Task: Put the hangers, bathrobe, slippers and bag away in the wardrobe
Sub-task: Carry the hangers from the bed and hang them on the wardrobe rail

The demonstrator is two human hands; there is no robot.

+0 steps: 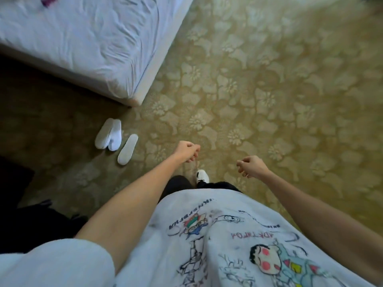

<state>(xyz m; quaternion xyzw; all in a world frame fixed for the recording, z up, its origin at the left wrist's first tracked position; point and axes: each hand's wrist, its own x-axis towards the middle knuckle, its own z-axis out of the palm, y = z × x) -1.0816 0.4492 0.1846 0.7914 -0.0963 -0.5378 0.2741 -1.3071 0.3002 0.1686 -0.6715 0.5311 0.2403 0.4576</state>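
Observation:
White slippers lie on the patterned carpet just off the bed's corner: two pressed together point(108, 134) and a single one point(127, 149) to their right. My left hand point(187, 151) hangs to the right of them, above the floor, fingers loosely curled and holding nothing. My right hand point(251, 166) hangs further right, also loosely curled and holding nothing. No hangers, bathrobe or wardrobe are in view.
A bed point(87, 44) with a rumpled white sheet fills the upper left, with a small purple thing point(48, 0) on it at the top edge. Dark shapes point(27, 220) sit at the lower left. Yellow floral carpet point(269, 79) spreads ahead and right. My white shoe point(202, 176) is below my hands.

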